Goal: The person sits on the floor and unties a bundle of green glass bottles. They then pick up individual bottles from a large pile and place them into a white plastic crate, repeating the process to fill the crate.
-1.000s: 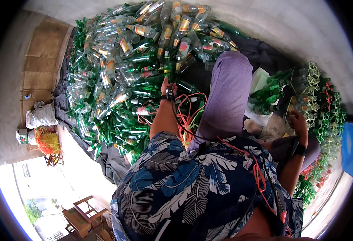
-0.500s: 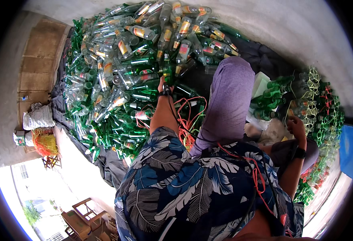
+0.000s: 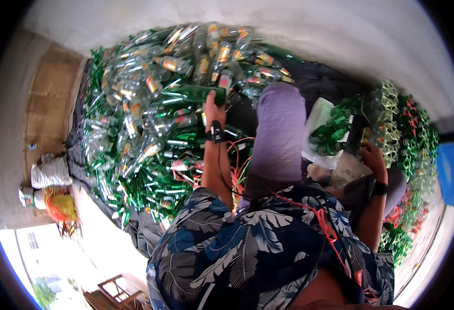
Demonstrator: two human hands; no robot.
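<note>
My left hand point(image 3: 215, 108) is closed round the base end of a green glass bottle point(image 3: 193, 94), which lies sideways with its neck to the left. It is at the right part of a large heap of clear and green bottles point(image 3: 170, 64). On the right, my right hand point(image 3: 373, 159) is curled, fingers bent together; a thin pale strand runs up beside them, and I cannot make out what they grip. Just left of that hand lies a cluster of green bottles point(image 3: 335, 129) over a white tray point(image 3: 317, 116).
My purple-clad knee point(image 3: 281, 134) rises between my hands. Red plastic string point(image 3: 237, 150) lies tangled by the heap. Bottles bound in yellow-green and red netting point(image 3: 389, 103) stand at the right wall. A sack point(image 3: 50, 172) and a yellow-red bundle point(image 3: 60, 203) sit at the far left.
My left hand has lifted a green bottle off the heap and turned it sideways. My right hand has shifted slightly left. The view has tilted a little.
</note>
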